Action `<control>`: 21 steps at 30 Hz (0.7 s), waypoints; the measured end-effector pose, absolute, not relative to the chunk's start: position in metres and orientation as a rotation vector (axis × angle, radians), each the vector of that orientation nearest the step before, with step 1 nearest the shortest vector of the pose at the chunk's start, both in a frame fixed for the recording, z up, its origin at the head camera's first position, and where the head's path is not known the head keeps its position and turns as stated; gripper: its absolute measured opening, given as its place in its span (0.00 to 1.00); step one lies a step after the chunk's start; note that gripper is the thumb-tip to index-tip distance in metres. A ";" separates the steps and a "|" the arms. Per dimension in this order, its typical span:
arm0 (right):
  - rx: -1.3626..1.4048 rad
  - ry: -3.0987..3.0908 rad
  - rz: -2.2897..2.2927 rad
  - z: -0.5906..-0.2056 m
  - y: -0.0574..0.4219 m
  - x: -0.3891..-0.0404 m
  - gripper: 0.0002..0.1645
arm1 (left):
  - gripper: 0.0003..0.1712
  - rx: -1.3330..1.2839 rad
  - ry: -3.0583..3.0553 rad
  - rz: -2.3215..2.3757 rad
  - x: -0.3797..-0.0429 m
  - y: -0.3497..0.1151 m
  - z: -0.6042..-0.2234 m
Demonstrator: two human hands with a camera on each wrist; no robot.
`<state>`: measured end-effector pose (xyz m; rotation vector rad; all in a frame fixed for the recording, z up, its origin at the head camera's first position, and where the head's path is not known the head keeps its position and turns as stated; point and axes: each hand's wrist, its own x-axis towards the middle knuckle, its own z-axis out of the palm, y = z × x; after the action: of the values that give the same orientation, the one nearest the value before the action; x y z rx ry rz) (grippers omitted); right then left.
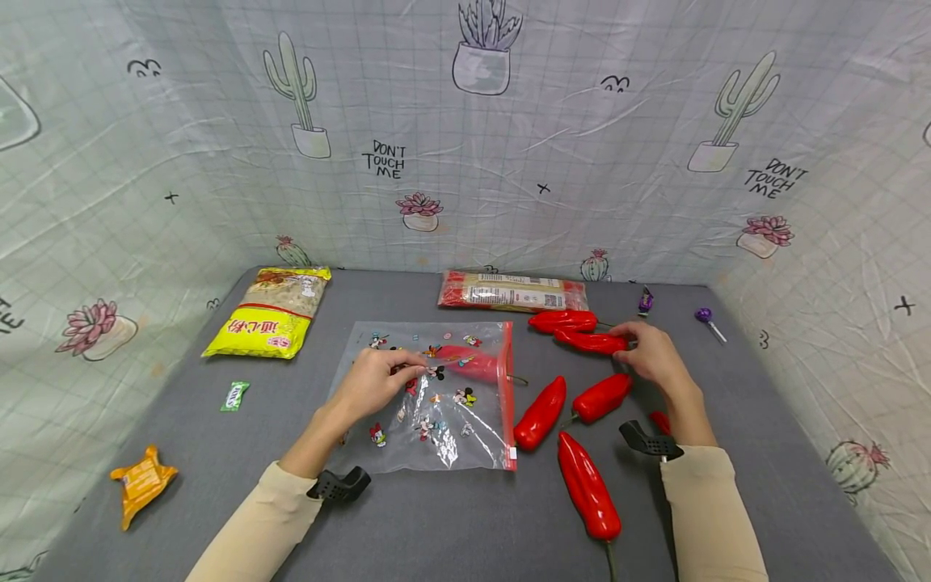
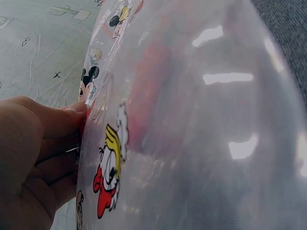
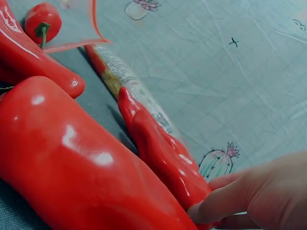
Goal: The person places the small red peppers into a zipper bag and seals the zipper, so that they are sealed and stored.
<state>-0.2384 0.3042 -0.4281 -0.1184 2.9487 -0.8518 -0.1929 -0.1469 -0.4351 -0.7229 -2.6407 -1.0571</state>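
A clear zip bag (image 1: 444, 444) with cartoon prints and a red zip edge lies on the grey table, its mouth facing right. My left hand (image 1: 377, 380) pinches the bag's upper film, which bulges up in the left wrist view. One red chili pepper (image 1: 465, 365) shows through the bag, its stem by the zip edge. Right of the bag, my right hand (image 1: 655, 356) grips one end of another red chili pepper (image 1: 589, 341) between thumb and fingers. Close by lie more red peppers (image 1: 600, 398), several in all; one is partly hidden under the right wrist.
A noodle pack (image 1: 512, 291) lies along the back, touching or near a pepper. Back left is a yellow food bag (image 1: 269, 314). A green candy (image 1: 234, 396) and an orange packet (image 1: 144, 483) are at left, a purple candy (image 1: 646, 301) and a lollipop (image 1: 704, 315) at right.
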 end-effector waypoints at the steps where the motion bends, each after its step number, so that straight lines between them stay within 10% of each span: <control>1: -0.123 2.945 -0.853 -0.428 0.304 -0.238 0.23 | 0.05 -0.718 -2.646 -1.055 -0.193 -0.147 -0.435; 21: -0.351 2.671 -1.105 -0.407 0.304 -0.226 0.23 | 0.06 -0.715 -2.666 -1.052 -0.192 -0.147 -0.434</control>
<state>-0.2260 0.3040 -0.4068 -0.3508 2.6713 -1.1050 -0.1924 -0.1467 -0.4344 -0.7146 -2.6659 -1.0520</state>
